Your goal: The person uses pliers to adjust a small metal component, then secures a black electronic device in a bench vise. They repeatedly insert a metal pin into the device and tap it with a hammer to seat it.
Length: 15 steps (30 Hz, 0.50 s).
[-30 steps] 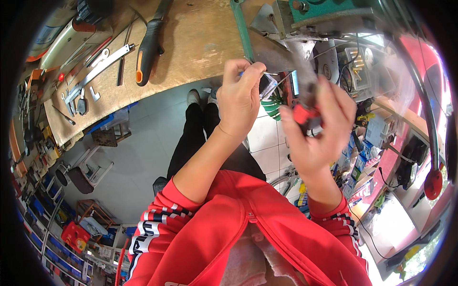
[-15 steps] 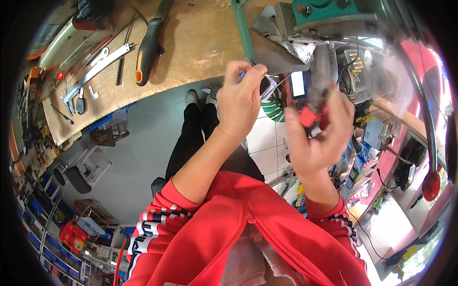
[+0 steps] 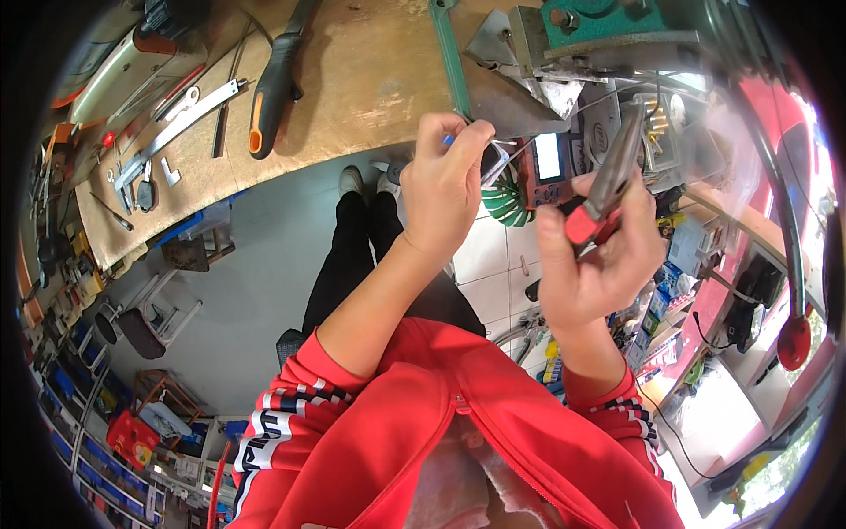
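Note:
In my right hand (image 3: pixel 590 273) are needle-nose pliers (image 3: pixel 619 163) with red handles, their long grey jaws pointing up and away. The fingers wrap round the handles. My left hand (image 3: pixel 436 189) is closed in a pinch at the bench's front edge. A bit of blue (image 3: pixel 448 139) shows between its thumb and finger, and a thin metal tip (image 3: pixel 504 142) sticks out to the right; the rest of that small piece is hidden. The plier jaws are apart from the left hand.
A green vise (image 3: pixel 608 25) stands at the back right. On the wooden bench (image 3: pixel 370 88) lie an orange-and-black handled tool (image 3: pixel 275 97), a caliper (image 3: pixel 181 130) and a black-headed key (image 3: pixel 148 194). A red device with a lit screen (image 3: pixel 548 159) sits beyond my hands.
My right hand has shifted slightly right, and the pliers, blurred before, now tilt to the right and show clearly. The left hand has barely moved.

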{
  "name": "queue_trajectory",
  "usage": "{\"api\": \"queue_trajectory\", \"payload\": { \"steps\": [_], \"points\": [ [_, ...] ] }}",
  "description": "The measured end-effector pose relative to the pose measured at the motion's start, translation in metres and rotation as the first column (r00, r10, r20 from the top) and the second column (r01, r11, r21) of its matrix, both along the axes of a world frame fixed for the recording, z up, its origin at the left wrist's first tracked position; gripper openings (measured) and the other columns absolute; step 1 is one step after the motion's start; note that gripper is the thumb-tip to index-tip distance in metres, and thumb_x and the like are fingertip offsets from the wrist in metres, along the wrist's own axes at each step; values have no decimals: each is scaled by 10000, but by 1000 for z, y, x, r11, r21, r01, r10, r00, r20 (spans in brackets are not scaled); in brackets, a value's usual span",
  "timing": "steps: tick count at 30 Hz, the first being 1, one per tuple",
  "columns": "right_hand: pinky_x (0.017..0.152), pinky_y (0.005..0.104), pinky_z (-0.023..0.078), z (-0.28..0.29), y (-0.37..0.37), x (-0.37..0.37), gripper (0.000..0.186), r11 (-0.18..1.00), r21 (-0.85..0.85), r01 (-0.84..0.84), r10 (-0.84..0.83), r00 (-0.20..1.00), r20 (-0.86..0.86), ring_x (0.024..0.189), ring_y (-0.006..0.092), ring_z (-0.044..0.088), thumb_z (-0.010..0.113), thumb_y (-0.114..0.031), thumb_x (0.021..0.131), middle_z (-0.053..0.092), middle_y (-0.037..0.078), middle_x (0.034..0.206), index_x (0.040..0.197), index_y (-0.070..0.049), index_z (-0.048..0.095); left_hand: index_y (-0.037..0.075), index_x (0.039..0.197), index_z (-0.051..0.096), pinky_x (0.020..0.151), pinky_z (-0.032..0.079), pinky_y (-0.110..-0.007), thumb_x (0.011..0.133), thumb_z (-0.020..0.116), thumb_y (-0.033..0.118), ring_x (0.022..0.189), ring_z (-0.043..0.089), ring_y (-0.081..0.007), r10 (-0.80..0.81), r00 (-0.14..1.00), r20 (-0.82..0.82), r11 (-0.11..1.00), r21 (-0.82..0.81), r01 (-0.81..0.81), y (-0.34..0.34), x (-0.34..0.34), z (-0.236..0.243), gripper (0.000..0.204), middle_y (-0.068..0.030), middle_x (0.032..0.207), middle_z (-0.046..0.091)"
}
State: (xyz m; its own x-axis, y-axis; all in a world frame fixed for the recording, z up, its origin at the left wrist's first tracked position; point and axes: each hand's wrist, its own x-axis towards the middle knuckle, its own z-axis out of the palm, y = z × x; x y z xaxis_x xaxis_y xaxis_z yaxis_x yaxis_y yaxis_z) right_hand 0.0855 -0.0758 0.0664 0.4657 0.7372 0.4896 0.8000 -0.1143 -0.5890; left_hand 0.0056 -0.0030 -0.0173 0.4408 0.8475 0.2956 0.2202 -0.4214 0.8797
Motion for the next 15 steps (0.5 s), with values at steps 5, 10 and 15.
{"api": "queue_trajectory", "payload": {
  "steps": [5,10,15],
  "points": [
    [680,302,474,1,2,5,560,976,-220,-6,24,996,81,790,213,586,771,-88,672,608,107,938,1174,10,544,100,946,595,486,452,-349,766,610,-24,570,559,-258,1,1000,-6,999,34,-1,-1,-1,-2,219,-73,879,495],
    [657,206,443,20,-6,7,516,996,6,93,-83,909,-409,806,99,549,755,-88,751,590,77,956,1168,20,470,72,972,573,424,396,-283,868,566,72,508,517,-177,-5,981,195,892,-443,92,16,-10,9,104,-59,822,530],
    [606,212,420,16,12,-16,352,994,-94,51,-84,919,-386,694,101,503,724,-60,759,567,53,878,1064,1,558,168,1093,455,325,265,-210,969,449,241,415,403,-112,309,736,602,188,-797,573,42,-68,48,145,-45,903,562]
  ]
}}
